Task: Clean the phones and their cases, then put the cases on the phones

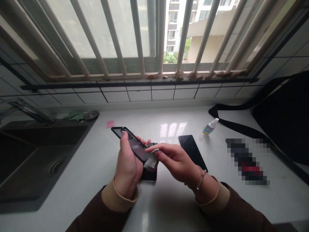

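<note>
My left hand is closed around a phone case with a black rim and a smoky, see-through back, held tilted above the counter. Its thumb lies across the upper end, and fingertips show along the far edge. Between the thumb and fingers of my right hand is a crumpled white wipe, at the lower end of the case. Under both hands a dark phone lies on the counter, partly hidden. A second black phone lies flat just right of my right hand.
A small spray bottle stands at the back right, near a black bag with a strap. A blurred-out item lies at right. On the left are a sink, a faucet and a pink note. Window bars stand behind.
</note>
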The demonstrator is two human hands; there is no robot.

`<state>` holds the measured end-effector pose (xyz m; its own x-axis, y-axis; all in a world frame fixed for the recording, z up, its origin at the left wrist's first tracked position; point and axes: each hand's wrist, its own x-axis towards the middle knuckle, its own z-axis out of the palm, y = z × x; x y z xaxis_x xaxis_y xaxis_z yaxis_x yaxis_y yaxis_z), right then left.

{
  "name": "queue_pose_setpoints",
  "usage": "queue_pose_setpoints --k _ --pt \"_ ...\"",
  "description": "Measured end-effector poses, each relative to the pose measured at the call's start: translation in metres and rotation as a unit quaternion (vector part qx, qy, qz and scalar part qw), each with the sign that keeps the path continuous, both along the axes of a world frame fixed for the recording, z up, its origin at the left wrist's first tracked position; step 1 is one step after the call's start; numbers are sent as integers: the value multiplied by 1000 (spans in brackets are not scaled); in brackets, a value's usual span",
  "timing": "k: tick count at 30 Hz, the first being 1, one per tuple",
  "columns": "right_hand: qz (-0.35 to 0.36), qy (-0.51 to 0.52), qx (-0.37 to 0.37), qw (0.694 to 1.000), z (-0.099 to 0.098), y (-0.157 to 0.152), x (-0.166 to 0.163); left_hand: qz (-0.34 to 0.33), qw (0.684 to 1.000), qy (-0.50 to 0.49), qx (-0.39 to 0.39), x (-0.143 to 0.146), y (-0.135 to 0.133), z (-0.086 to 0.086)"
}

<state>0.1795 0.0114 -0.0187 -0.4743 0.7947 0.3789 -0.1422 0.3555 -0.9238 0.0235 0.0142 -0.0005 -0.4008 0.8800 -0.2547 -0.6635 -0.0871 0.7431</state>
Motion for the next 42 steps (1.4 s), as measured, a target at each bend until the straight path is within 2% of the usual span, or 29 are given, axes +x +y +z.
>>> queue_pose_setpoints --k 2,4,5,8,10,12,16,20,25,31,36,39,42 --pt "-106 -12 -14 994 -2 5 3 -13 1000 11 2 0 -1 -1" --pt "-256 -52 -18 965 -5 13 9 -66 998 20 -14 0 -3 -2" --pt "-307 -73 -9 949 -6 18 12 -108 993 24 -27 0 -5 -2" --pt "-405 -107 43 907 -9 29 21 -261 963 38 -47 1 -13 -2" --pt "-439 -130 67 887 -10 32 23 -337 939 52 -35 2 -19 -2" --pt "-439 -147 80 883 -11 32 24 -378 923 63 -21 2 -23 -2" --pt "-373 -174 42 910 -7 28 19 -412 907 84 -31 0 -24 -4" --pt "-359 -212 44 908 -3 22 17 -438 892 101 -39 -1 -23 -5" --pt "-347 -194 70 915 -2 20 16 -437 892 106 -47 0 -25 -2" --pt "-309 -147 93 935 0 17 13 -487 859 136 -83 1 -27 1" --pt "-288 -85 127 945 5 10 14 -501 848 162 -57 1 -28 6" --pt "-268 -65 185 943 7 6 13 -509 838 187 -59 2 -28 4" --pt "-229 -73 252 937 8 6 11 -498 840 199 -88 2 -27 -1"
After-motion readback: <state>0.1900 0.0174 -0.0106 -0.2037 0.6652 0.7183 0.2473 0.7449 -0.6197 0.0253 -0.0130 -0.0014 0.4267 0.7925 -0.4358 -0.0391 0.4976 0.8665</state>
